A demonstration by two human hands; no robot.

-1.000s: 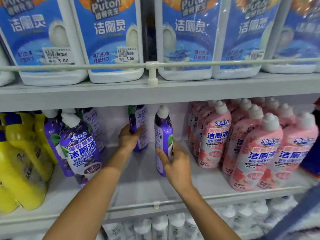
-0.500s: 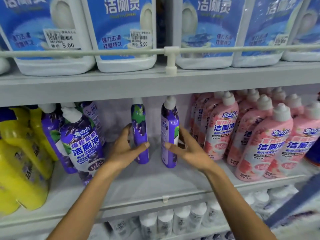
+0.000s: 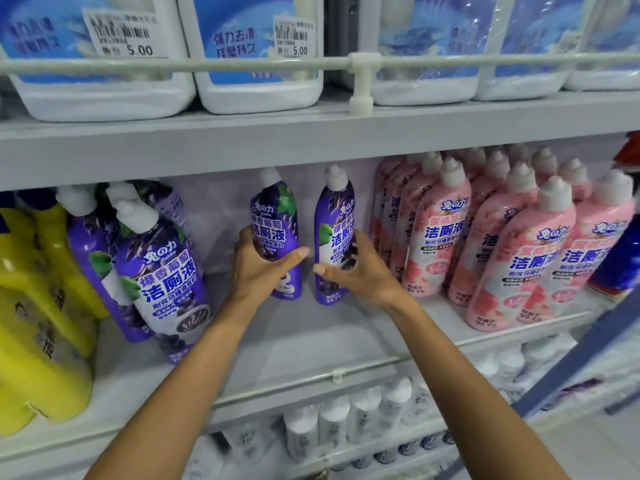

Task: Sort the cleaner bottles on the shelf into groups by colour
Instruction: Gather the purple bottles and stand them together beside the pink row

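Note:
Two purple cleaner bottles stand upright in the middle of the grey shelf (image 3: 311, 344). My left hand (image 3: 258, 268) grips the left purple bottle (image 3: 275, 216) round its lower body. My right hand (image 3: 356, 271) grips the right purple bottle (image 3: 334, 220) from its right side. A group of purple bottles (image 3: 156, 271) leans at the left, beside yellow bottles (image 3: 38, 306) at the far left. Several pink bottles (image 3: 502, 244) fill the right half of the shelf.
A thin rail (image 3: 381, 363) runs along the shelf's front edge. Large blue-and-white jugs (image 3: 256, 64) sit on the shelf above behind a white rail (image 3: 360, 77). White-capped bottles (image 3: 346, 420) stand on the shelf below. A dark blue bottle (image 3: 620, 261) is at the far right.
Both hands have closed round the two middle purple bottles and drawn them forward from the back of the shelf. The view has tilted down and come closer.

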